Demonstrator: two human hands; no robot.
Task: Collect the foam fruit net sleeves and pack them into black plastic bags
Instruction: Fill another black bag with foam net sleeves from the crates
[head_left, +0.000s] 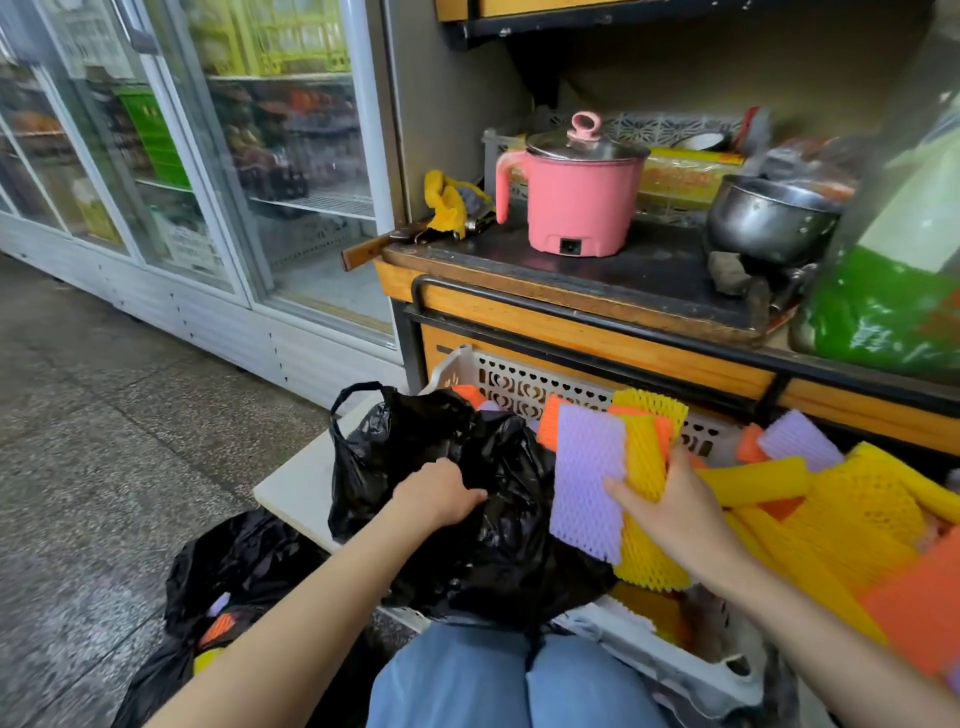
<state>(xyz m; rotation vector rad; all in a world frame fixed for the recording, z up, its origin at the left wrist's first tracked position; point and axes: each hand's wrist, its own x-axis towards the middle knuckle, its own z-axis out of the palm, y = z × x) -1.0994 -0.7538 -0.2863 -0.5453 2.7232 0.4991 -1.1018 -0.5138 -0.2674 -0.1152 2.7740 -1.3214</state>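
Down in front of the knees, the left hand (440, 492) has its fingers curled into the crumpled top of a black plastic bag (493, 561), bunching up the plastic. That bag sits at the left end of a white slotted crate (519, 385), partly over the person's jeans (457, 680). Just to the right of it, the right hand (675, 514) grips a bundle of foam net sleeves (647, 457) held upright beside the bag's mouth, thumb on the front and fingers wrapped round the back. A purple sleeve (587, 483) is on the front, with yellow and orange ones stacked behind it. Loads more loose sleeves (841, 519), mostly yellow and orange plus a purple one, are heaped in the crate to the right. A second black bag (239, 566) lies on the floor at lower left, with bits of orange and purple foam poking out of it. Up on the counter behind the crate stand a pink electric pot (576, 208) with a glass lid and a steel pot (769, 221). A glass-door fridge (218, 156) runs along the left.
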